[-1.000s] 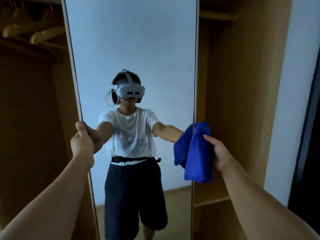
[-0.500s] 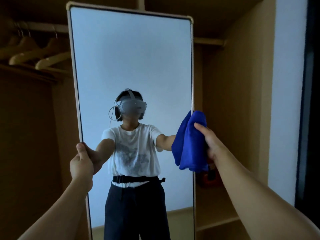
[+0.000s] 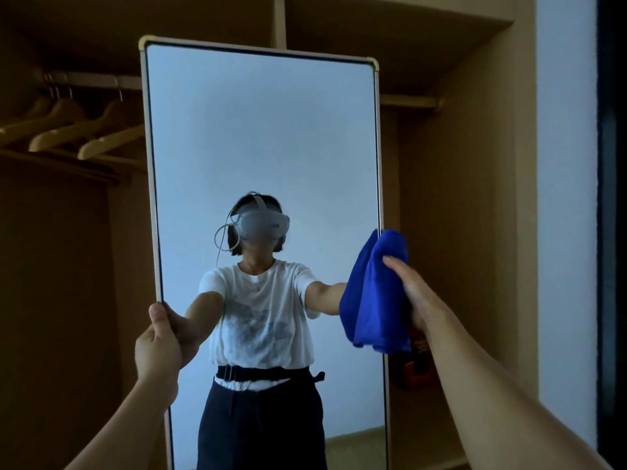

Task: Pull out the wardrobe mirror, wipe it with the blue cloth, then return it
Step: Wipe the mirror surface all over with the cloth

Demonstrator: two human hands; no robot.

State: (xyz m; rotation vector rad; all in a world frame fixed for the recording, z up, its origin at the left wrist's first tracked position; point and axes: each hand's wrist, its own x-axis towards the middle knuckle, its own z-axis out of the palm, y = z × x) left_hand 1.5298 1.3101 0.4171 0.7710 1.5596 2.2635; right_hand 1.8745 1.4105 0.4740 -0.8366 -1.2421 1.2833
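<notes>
Left hand (image 3: pixel 156 344) clamps left frame edge of tall pale-framed wardrobe mirror (image 3: pixel 261 137), thumb on front. Mirror stands pulled out before open wooden wardrobe (image 3: pixel 451 184), wooden hangers (image 3: pixel 84 134) at left. Likely heavy, rigid, fragile glass; grip frame edges only. Right hand (image 3: pixel 415 293) pinches soft, light blue cloth (image 3: pixel 375 300) bunched at right frame edge.

The tall wardrobe mirror (image 3: pixel 261 147), pale-framed with rounded corners, stands upright facing us in front of the open wardrobe, while the blue cloth (image 3: pixel 375 296) hangs bunched in soft folds over its right edge at about three o'clock.
</notes>
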